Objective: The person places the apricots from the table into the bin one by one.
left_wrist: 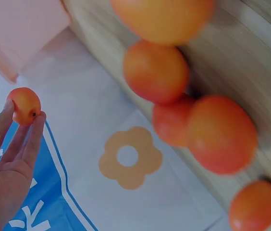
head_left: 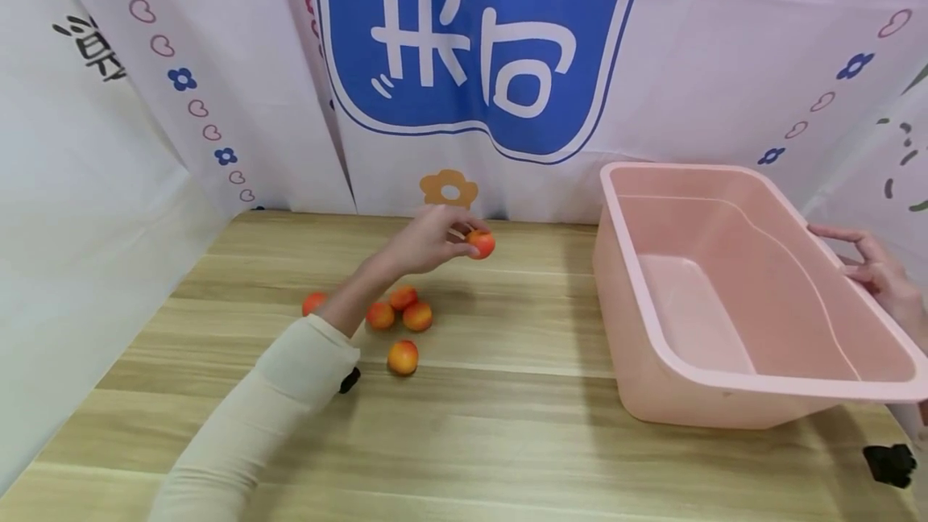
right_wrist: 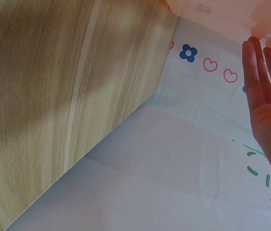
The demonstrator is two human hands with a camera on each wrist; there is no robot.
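In what looks like a carrying step, the left hand (head_left: 429,238) pinches a smooth, round apricot-like fruit (head_left: 482,244), the next move likely calling for a gentle grip, while the right hand (head_left: 880,268) rests straight fingers on the glossy pink plastic tub (head_left: 783,383) between the hands.

Tub (head_left: 725,407): and here's smooth pink plastic, softly matt, translucent in the right wrist view!
Tabletop (head_left: 507,425): pale wood grain, smooth, just a faint sheen.
Backdrop (head_left: 725,63): printed cloth by its look, matt, creased.
Held fruit (head_left: 482,245): smooth skin, catching a light gloss!
Loose fruits (head_left: 417,316): smooth again, softly shiny.
Sleeve (head_left: 268,393): matt cream cloth, wrinkled.
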